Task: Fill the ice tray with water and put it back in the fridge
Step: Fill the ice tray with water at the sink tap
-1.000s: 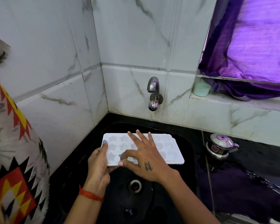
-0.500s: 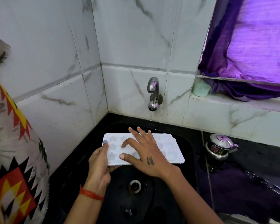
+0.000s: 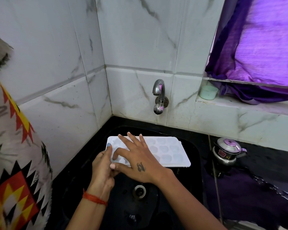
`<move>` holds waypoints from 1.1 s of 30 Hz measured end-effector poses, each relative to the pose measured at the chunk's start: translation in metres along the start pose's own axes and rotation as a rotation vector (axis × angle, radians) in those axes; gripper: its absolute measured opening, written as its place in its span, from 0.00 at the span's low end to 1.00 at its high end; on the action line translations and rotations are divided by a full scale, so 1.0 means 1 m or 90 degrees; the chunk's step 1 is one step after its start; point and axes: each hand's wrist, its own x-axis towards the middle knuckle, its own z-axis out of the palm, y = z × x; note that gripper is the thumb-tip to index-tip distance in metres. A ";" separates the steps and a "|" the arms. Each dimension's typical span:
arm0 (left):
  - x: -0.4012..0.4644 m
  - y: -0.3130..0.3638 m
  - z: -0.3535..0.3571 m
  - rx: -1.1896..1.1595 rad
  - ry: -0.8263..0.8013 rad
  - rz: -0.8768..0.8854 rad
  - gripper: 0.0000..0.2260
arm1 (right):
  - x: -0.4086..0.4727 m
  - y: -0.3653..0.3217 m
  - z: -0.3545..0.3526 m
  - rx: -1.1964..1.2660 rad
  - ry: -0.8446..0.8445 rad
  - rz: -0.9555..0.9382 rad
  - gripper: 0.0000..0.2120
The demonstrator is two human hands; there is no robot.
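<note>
A white ice tray [image 3: 170, 152] with shaped pockets is held flat over the black sink [image 3: 195, 156], below and in front of the wall tap [image 3: 159, 97]. No water runs from the tap. My left hand [image 3: 102, 170] grips the tray's near left edge, thumb on top. My right hand [image 3: 136, 159] lies flat on the tray's left half with fingers spread, covering several pockets.
The sink drain [image 3: 140, 190] sits below my hands. A small steel pot with a lid [image 3: 226, 151] stands on the wet black counter to the right. A pale green cup [image 3: 208, 92] rests on the window ledge under a purple curtain [image 3: 263, 47]. Patterned cloth [image 3: 12, 155] hangs at the left.
My right hand has slid a little to the left and further across the tray, fingers spreading. The tray and my left hand have stayed put.
</note>
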 end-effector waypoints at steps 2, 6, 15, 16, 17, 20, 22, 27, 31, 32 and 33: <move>0.000 0.000 0.000 -0.004 0.000 0.001 0.12 | 0.000 0.000 0.001 -0.005 -0.015 0.003 0.16; 0.001 0.000 -0.001 -0.009 0.009 0.000 0.11 | -0.002 0.002 0.003 -0.029 -0.039 0.006 0.18; 0.002 -0.002 -0.002 -0.005 0.000 -0.007 0.13 | -0.003 0.002 0.006 -0.065 -0.030 -0.003 0.24; 0.003 -0.002 -0.002 -0.002 0.001 -0.006 0.13 | -0.003 0.002 0.006 -0.064 -0.032 -0.003 0.25; 0.003 -0.002 -0.002 0.000 0.003 -0.006 0.13 | -0.003 0.002 0.006 -0.062 -0.034 -0.003 0.25; 0.005 -0.003 -0.002 0.004 0.004 -0.009 0.12 | -0.003 0.002 0.005 -0.057 -0.039 -0.003 0.26; 0.005 -0.003 -0.002 0.005 0.002 -0.013 0.12 | -0.003 0.003 0.006 -0.060 -0.039 -0.004 0.27; 0.006 -0.005 -0.002 0.003 0.007 -0.017 0.12 | -0.003 0.004 0.008 -0.062 -0.039 -0.002 0.26; 0.007 -0.005 -0.003 -0.001 0.008 -0.014 0.12 | -0.004 0.003 0.008 -0.074 -0.032 0.000 0.27; 0.006 -0.005 -0.003 -0.002 0.008 -0.014 0.12 | -0.004 0.003 0.008 -0.079 -0.031 0.000 0.27; 0.006 -0.005 -0.003 -0.002 0.008 -0.015 0.12 | -0.004 0.004 0.008 -0.083 -0.031 0.001 0.27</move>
